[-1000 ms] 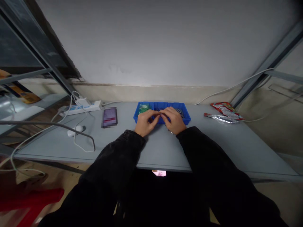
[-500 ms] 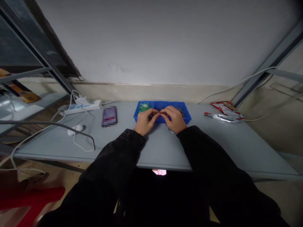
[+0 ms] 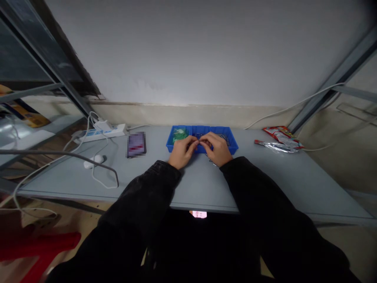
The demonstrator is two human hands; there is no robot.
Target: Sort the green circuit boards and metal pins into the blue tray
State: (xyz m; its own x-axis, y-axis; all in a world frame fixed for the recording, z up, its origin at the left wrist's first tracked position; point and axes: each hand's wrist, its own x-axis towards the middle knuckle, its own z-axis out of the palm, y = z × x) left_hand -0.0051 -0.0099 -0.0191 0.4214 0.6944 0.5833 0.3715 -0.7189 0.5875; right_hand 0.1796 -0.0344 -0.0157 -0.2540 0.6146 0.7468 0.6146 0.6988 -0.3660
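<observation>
Over the middle of a grey tabletop (image 3: 141, 181), both hands hang above a blue plastic three-compartment tray (image 3: 200, 131), which sits near the tabletop's far edge. The left hand (image 3: 182, 152) and the right hand (image 3: 216, 149) are close together, with their fingers (image 3: 194, 143) curled inward and the fingertips meeting above the middle compartment. They look pinched around something very small, but the hands and the low resolution hide whether anything is held, or what it is. A green item (image 3: 179, 135) lies in the left compartment, too small to identify. Small metal parts (image 3: 224, 138) lie in the right compartment, just beside the right hand, and a tiny metal piece (image 3: 211, 160) rests on the tabletop just below the tray's front edge. Black sleeves (image 3: 141, 196) cover both forearms, which rest toward the near edge.

To the left of the tray lie a pixelated smartphone (image 3: 136, 144) and a white power strip (image 3: 101, 133) with cables plugged in, plus a small white wired mouse (image 3: 94, 161). To the right, a red snack packet (image 3: 282, 135) lies beside a crumpled silver foil wrapper (image 3: 275, 146). A red plastic stool (image 3: 38, 243) stands at the lower left, on the floor beside the table.
</observation>
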